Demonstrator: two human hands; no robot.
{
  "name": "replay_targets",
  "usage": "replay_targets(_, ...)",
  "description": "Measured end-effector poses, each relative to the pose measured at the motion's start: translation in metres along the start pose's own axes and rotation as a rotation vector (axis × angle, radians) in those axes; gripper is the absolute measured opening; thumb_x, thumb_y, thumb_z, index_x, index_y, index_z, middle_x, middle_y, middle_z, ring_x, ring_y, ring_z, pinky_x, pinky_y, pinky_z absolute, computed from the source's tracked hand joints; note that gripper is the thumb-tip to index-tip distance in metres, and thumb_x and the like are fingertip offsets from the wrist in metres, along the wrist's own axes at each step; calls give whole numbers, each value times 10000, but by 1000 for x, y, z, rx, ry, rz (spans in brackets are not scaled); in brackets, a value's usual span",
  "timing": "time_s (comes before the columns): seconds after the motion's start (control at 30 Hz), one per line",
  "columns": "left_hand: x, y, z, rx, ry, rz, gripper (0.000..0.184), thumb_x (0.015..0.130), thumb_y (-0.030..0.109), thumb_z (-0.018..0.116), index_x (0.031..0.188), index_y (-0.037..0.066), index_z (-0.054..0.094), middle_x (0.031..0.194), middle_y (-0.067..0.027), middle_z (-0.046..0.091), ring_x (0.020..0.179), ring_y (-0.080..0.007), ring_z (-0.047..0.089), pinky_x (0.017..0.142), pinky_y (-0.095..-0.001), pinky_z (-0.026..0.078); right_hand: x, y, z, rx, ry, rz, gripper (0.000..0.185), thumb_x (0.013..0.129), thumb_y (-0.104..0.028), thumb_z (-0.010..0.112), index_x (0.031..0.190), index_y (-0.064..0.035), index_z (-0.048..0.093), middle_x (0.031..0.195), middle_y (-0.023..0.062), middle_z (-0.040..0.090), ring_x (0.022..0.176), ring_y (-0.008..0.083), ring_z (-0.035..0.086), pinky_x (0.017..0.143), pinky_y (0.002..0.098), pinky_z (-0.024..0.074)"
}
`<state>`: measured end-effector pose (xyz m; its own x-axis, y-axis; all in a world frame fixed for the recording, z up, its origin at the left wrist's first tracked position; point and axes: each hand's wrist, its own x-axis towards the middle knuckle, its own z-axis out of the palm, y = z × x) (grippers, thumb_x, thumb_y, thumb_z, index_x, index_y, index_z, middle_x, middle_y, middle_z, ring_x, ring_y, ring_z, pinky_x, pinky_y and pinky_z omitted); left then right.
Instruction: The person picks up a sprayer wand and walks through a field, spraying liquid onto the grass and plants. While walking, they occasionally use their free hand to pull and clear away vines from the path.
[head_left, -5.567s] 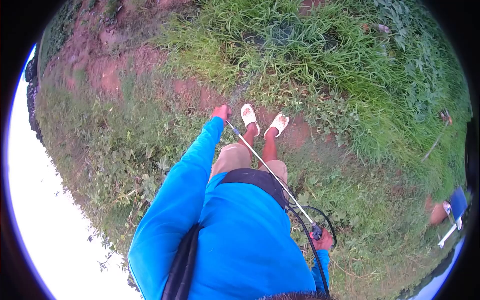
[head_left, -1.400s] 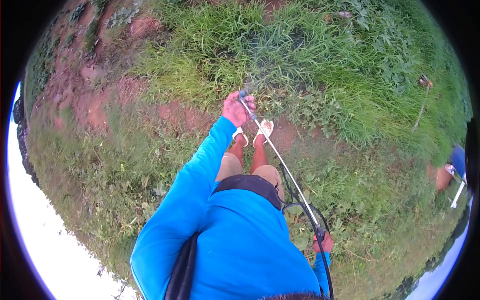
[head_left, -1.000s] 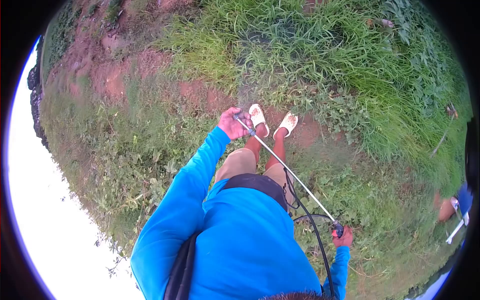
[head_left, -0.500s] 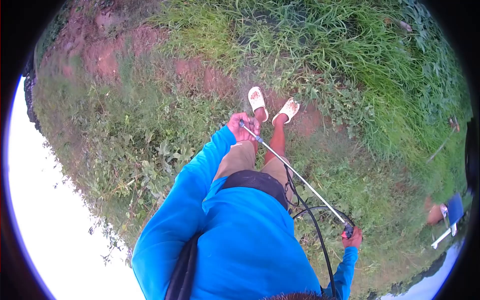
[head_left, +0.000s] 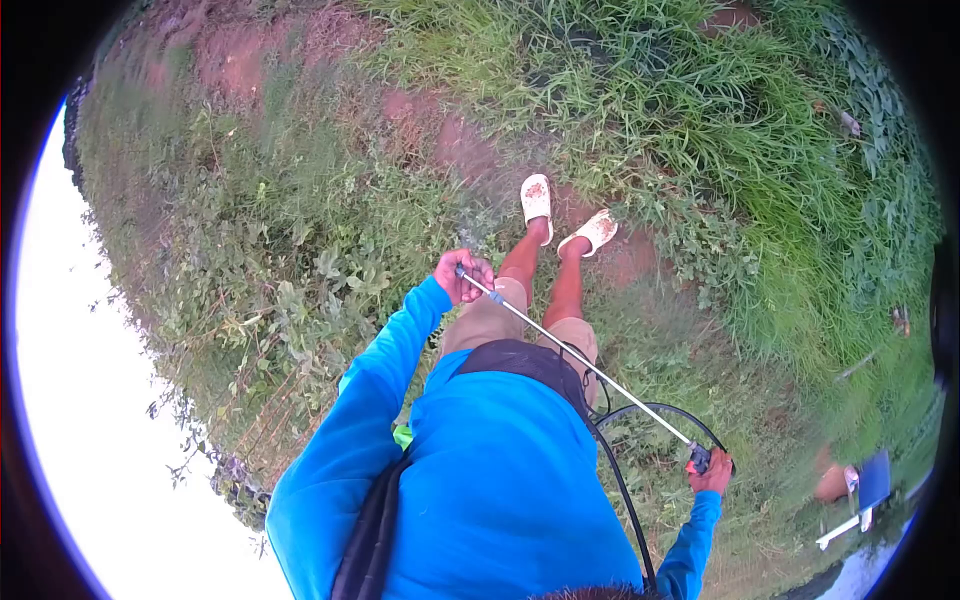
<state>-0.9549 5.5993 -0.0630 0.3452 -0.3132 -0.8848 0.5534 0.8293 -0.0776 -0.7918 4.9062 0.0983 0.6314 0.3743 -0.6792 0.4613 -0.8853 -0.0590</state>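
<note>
A thin white spray wand runs slantwise in front of my shorts and legs. My left hand has its fingers curled at the blue nozzle end, left of my knees. On the right, my right hand is closed round the dark handle, which has a red part. A black hose loops from near the handle and passes down beside my blue shirt. Faint spray or mist seems to hang above the nozzle.
My white clogs stand on reddish soil. Tall grass grows ahead and to the right, low leafy weeds to the left. At the far right are a blue and white object, a brown rounded thing and a stick.
Since half a second ago, my left hand and the nozzle have shifted left and slightly down. The ground view has turned, and the blue and white object sits lower. Both hands keep their hold.
</note>
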Motion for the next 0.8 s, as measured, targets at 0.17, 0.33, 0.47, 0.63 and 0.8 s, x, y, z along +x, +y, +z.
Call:
replay_targets(0.17,-14,-12,-28,-113,-1,64,410,634,315,458,764,-39,620,744,-204,658,395,-200,519,330,-265,394,33,-8,-22,-62,-12,-46,568,554,-260,784,1011,-5,564,981,205,595,1016,434,520,905,500,405)
replay_targets(0.33,-20,-22,-49,-160,5,102,397,641,302,456,743,-46,620,748,-241,651,378,-209,514,322,-265,395,55,-16,-43,-45,-26,-82,532,559,-238,776,990,-16,557,954,191,590,1001,429,521,895,498,409)
replay_targets(0.47,-22,-25,-50,-166,-28,128,379,644,294,458,709,-46,611,752,-269,642,359,-217,502,314,-264,393,62,-21,-58,-96,-91,-62,529,570,-221,763,1009,-20,548,963,181,588,1010,424,519,878,495,416)
replay_targets(0.63,-14,-31,-51,-189,-41,147,365,645,296,465,680,-41,600,738,-276,638,351,-216,495,308,-262,388,58,-27,-78,-125,-227,49,562,583,-220,753,1063,-19,540,1009,184,585,1036,431,507,890,489,413)
replay_targets(0.8,-7,-27,-38,-164,-4,147,342,660,298,437,631,-9,584,692,-244,638,323,-199,465,284,-260,353,37,-20,-72,-174,-23,-39,512,592,-252,749,1006,-34,540,984,173,583,1020,416,513,857,499,411)
